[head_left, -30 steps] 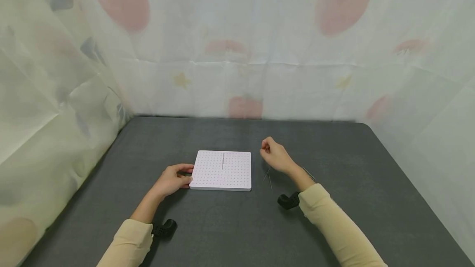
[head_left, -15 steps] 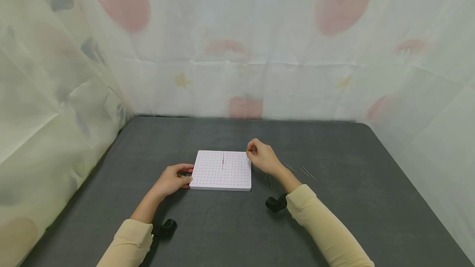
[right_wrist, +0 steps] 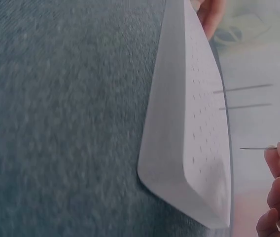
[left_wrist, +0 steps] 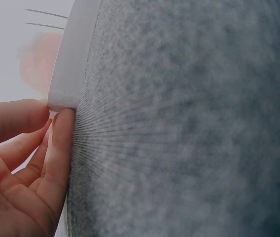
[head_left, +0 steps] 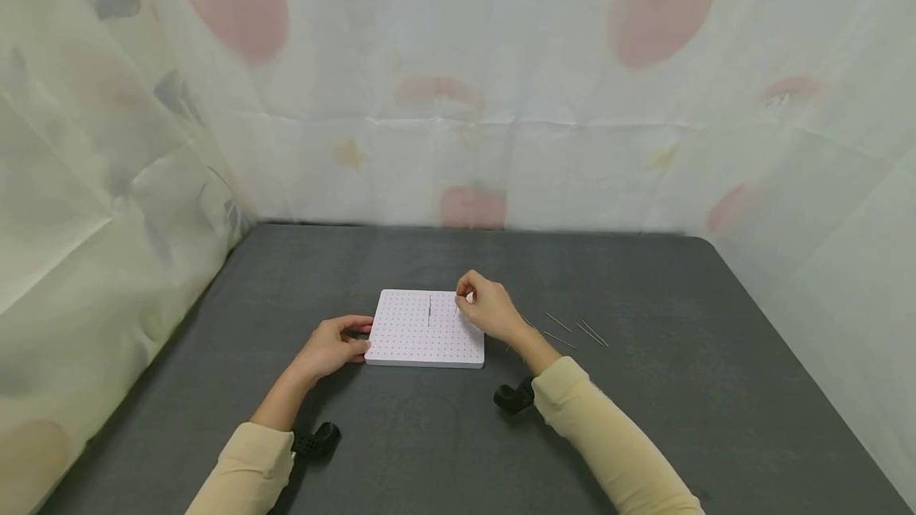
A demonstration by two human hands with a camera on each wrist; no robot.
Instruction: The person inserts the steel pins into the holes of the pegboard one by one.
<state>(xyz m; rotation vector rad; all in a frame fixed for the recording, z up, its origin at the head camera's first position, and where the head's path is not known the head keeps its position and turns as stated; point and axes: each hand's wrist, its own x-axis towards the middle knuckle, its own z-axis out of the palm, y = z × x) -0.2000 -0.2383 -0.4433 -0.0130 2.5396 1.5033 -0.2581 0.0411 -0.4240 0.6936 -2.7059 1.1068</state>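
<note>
A white board [head_left: 411,344] with rows of small holes lies on the dark table. My left hand [head_left: 325,350] holds it by the left edge, thumb at the near corner; the left wrist view shows thumb and fingertip at the board's end [left_wrist: 73,64]. Over the back right part of the board, my right hand [head_left: 489,310] pinches a thin metal needle [right_wrist: 257,148] between thumb and forefinger. Its pointed end faces the holes and hangs apart from the surface in the right wrist view. Two needles [right_wrist: 243,88] stand upright in the board, nearly in line in the head view.
Several loose needles [head_left: 592,333] lie on the table to the right of the board, some partly hidden by my right forearm. Patterned curtains [head_left: 558,86] hang behind and beside the dark table [head_left: 422,451]. A black wrist camera [head_left: 514,398] sits below the right wrist.
My right hand has moved left from beside the board to over its back right part, carrying the needle. More of the loose needles show now. The left hand and board have stayed still.
</note>
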